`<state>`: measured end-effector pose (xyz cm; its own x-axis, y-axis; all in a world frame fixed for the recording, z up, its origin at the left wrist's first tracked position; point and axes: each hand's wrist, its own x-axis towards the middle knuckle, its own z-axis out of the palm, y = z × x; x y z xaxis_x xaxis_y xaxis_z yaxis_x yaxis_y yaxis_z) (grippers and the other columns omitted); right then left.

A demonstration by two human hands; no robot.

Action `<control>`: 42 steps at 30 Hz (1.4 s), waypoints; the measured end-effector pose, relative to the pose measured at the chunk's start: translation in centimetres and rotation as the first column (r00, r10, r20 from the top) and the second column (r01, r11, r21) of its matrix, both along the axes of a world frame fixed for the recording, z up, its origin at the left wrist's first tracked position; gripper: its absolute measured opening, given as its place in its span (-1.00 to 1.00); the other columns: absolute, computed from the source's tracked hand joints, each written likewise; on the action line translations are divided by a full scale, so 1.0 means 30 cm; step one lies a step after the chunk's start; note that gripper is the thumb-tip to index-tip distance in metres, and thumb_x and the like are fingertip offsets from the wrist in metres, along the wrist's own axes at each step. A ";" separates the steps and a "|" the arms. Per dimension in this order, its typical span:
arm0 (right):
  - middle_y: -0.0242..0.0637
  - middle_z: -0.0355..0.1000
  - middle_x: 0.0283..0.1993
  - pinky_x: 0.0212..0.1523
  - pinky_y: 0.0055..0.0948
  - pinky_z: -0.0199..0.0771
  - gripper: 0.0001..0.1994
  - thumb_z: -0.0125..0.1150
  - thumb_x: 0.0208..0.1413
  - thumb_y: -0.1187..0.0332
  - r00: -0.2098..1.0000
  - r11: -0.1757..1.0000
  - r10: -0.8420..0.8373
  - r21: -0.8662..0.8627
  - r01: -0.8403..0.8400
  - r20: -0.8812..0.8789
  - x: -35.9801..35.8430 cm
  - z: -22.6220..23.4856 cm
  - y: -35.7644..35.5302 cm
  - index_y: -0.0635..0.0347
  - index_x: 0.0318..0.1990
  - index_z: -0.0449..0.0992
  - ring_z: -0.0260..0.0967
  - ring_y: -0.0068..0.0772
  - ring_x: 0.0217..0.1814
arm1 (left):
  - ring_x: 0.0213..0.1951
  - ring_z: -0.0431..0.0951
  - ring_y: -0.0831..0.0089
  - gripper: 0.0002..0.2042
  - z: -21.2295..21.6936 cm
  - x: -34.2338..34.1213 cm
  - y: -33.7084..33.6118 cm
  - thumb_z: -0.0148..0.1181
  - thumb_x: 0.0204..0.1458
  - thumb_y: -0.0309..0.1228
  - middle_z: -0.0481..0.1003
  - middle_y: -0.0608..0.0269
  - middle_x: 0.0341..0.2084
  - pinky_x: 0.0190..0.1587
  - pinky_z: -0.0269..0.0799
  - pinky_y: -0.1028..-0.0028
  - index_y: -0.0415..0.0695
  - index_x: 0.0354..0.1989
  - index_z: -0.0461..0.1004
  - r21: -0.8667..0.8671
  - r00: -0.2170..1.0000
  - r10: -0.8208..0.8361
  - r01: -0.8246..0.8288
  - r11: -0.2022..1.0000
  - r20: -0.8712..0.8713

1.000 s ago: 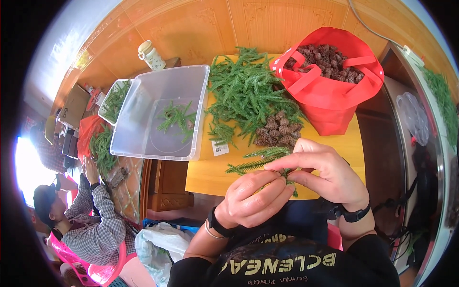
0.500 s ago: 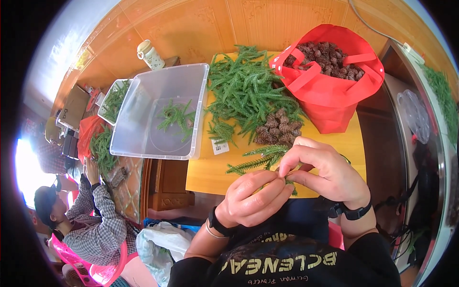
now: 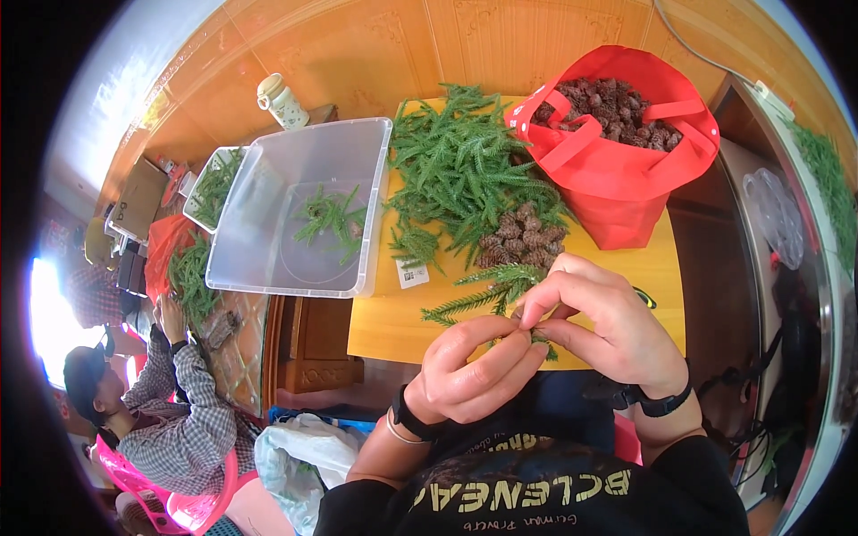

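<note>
Both my hands meet over the near edge of the yellow table (image 3: 393, 332). My left hand (image 3: 478, 368) is closed, with thumb and fingers pinched around a green pine sprig (image 3: 487, 293) whose needles stick out beyond the knuckles. My right hand (image 3: 612, 322) pinches at the same spot, fingertips against the left ones. A small brown bit shows between the fingertips, mostly hidden. Just beyond my hands lies a small heap of brown pine cones (image 3: 523, 237), beside a large pile of green pine sprigs (image 3: 469, 170).
A red bag (image 3: 617, 192) full of pine cones stands at the back right. A clear plastic bin (image 3: 241, 255) with a few sprigs is on the left. Something black and yellow (image 3: 645, 297) lies by my right hand. Another person (image 3: 183, 420) handles greenery at the far left.
The sprig has tilted slightly upward between my fingers. My right hand has shifted a little, uncovering the black and yellow thing on the table. My left hand has barely moved.
</note>
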<state>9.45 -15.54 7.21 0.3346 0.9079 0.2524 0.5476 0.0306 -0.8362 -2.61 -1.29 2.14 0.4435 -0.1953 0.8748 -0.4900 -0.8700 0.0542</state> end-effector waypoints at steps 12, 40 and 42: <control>-0.32 0.28 -0.42 -0.14 -0.39 0.42 -0.90 0.18 -0.12 0.62 0.996 0.986 -0.064 0.148 0.071 -0.055 -0.032 -0.027 0.008 0.22 -0.43 0.43 0.30 -0.42 -0.37 | -0.30 0.49 0.23 -0.68 0.009 -0.011 -0.006 0.30 -0.46 -0.58 0.40 0.23 -0.34 -0.34 0.47 0.43 -0.20 -0.37 0.52 -0.080 1.000 -0.013 0.012 0.997 -0.009; -0.37 0.31 -0.40 -0.33 -0.51 0.27 -0.94 0.20 -0.03 0.48 0.990 0.957 -0.019 0.285 0.059 -0.141 -0.047 -0.060 -0.003 0.17 -0.43 0.44 0.23 -0.41 -0.34 | -0.40 0.53 0.24 -0.61 0.006 0.000 0.013 0.34 -0.36 -0.46 0.43 0.02 -0.19 -0.33 0.51 0.34 0.03 -0.24 0.45 -0.101 0.998 -0.064 0.063 0.993 -0.008; -0.36 0.31 -0.39 -0.32 -0.50 0.28 -0.94 0.21 -0.05 0.50 0.992 0.951 -0.075 0.293 0.101 -0.098 -0.061 -0.061 -0.009 0.18 -0.43 0.44 0.25 -0.40 -0.34 | -0.42 0.52 0.26 -0.62 0.006 -0.001 0.018 0.32 -0.37 -0.46 0.45 0.06 -0.22 -0.35 0.50 0.35 0.03 -0.25 0.45 -0.068 0.999 -0.049 0.048 0.997 -0.015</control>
<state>7.60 -15.81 5.38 0.4418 0.7624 0.4728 0.4865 0.2392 -0.8403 -2.63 -0.76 2.33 0.4493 -0.1572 0.8794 -0.5298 -0.8395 0.1206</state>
